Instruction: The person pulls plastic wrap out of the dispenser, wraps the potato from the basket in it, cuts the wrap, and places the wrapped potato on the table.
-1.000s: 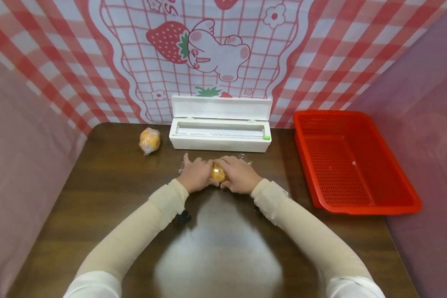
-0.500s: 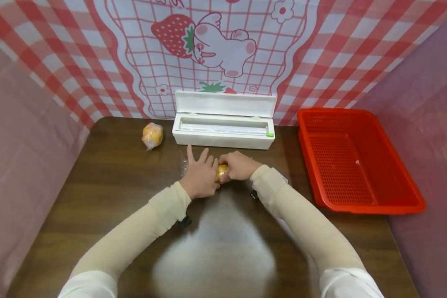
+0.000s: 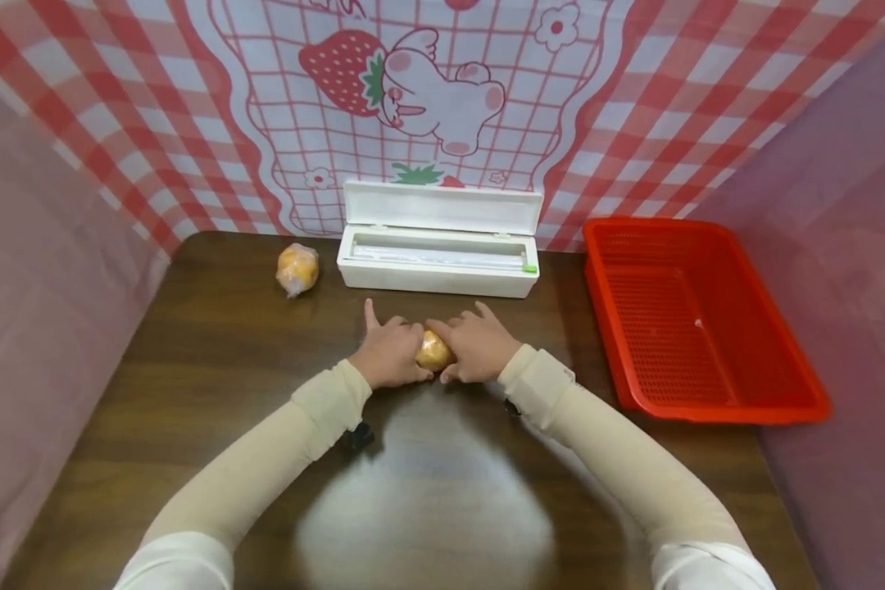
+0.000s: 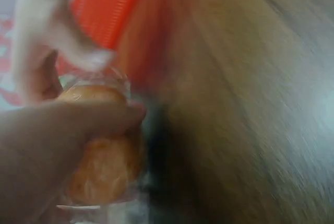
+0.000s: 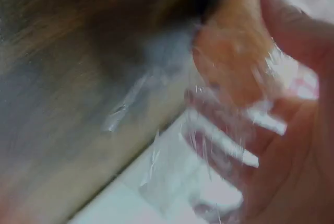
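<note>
In the head view a round orange fruit (image 3: 433,351) in clear cling film sits between my two hands above the table. My left hand (image 3: 391,352) grips it from the left, index finger pointing up. In the left wrist view my left thumb lies across the fruit (image 4: 102,169). My right hand (image 3: 479,346) holds it from the right. Loose cling film (image 5: 151,156) trails off the fruit in the right wrist view, in front of the right hand's spread fingers. Both wrist views are blurred.
Behind my hands a white cling film box (image 3: 438,279) stands with its lid up and a roll inside. A second film-wrapped orange fruit (image 3: 297,270) lies left of it. On the right is a red plastic basket (image 3: 619,360). A checked cloth (image 3: 656,106) hangs at the back.
The right hand drew in close round the fruit, then opened out again beside it. The left hand's spread fingers have curled in. Film visible beside the hands earlier no longer shows there.
</note>
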The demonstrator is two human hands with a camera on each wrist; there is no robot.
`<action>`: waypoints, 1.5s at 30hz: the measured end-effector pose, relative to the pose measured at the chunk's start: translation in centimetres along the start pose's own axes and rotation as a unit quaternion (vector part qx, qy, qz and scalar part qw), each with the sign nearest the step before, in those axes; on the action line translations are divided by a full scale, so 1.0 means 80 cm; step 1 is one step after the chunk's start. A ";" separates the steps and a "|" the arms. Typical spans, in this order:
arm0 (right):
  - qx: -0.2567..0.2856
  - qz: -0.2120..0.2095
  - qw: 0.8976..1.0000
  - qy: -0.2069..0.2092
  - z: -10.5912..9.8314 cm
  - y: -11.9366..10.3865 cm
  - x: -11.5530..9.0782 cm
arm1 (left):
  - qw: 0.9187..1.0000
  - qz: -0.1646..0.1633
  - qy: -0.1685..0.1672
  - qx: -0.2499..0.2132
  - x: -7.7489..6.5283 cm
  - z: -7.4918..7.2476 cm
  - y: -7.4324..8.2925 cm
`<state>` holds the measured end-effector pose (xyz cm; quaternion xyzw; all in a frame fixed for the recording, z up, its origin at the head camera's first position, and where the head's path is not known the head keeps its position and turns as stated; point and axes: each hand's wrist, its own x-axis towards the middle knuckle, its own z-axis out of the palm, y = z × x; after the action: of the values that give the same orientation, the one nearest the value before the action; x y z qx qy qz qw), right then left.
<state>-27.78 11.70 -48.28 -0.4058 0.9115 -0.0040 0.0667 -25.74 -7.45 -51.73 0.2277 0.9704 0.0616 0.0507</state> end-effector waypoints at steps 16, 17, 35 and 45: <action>0.253 -0.098 0.911 0.312 -0.019 -0.042 -0.067 | 0.854 0.015 0.110 -0.509 -0.057 -0.020 0.078; 0.287 -0.092 0.902 0.309 -0.021 -0.041 -0.069 | 0.856 0.013 0.116 -0.504 -0.060 -0.021 0.082; 0.680 -0.094 0.664 0.296 -0.002 -0.071 -0.065 | 0.838 0.060 0.189 -0.508 -0.071 -0.007 0.084; 0.663 -0.028 0.680 0.313 0.013 -0.077 -0.058 | 0.897 0.086 0.151 -0.406 -0.062 0.002 0.067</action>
<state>-20.00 11.03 -48.35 -0.2558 0.6262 -0.7359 0.0288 -18.94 -4.87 -50.74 0.2584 0.8339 0.4876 -0.0140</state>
